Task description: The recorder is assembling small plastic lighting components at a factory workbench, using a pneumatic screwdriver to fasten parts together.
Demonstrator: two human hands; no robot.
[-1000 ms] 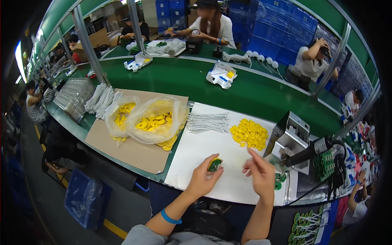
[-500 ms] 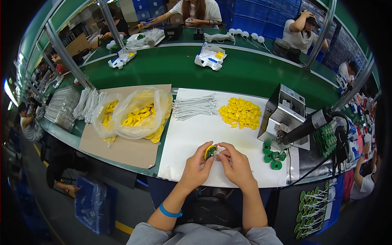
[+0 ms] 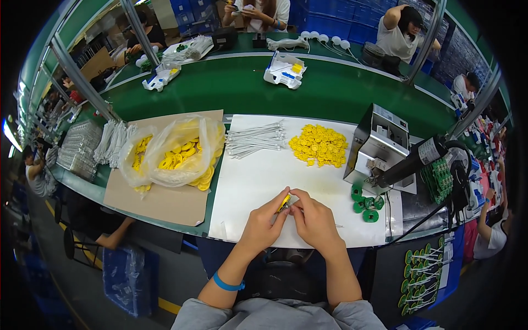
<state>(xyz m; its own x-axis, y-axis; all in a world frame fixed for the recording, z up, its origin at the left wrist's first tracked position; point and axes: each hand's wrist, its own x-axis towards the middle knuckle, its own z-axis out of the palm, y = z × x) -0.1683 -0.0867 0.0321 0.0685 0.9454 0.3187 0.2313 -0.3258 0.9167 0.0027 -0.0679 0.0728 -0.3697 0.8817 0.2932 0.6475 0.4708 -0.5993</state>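
Over the near part of the white work sheet (image 3: 242,206), my left hand (image 3: 265,224) pinches a small round yellow disc with a green circuit board (image 3: 284,204) on it. The disc is turned nearly edge-on, and fingers cover much of it. My right hand (image 3: 314,221) is closed against it, thumb and forefinger meeting at the disc's right side. What those right fingertips grip, if anything, is hidden. Beyond my hands lie a heap of small yellow plastic discs (image 3: 318,145) and a bundle of white cables (image 3: 254,139).
To the right stand a metal bench machine (image 3: 379,144) and a black cylindrical tool (image 3: 410,168), with several green round boards (image 3: 370,215) beside them. Plastic bags of yellow rings (image 3: 181,157) rest on cardboard (image 3: 159,203) at left. Past them runs a green conveyor (image 3: 220,82) carrying white trays (image 3: 284,70).
The disc has tilted from showing its green face to nearly edge-on, and my right fingers have closed in nearer to it. Across the conveyor, a person's outstretched arm has drawn back.
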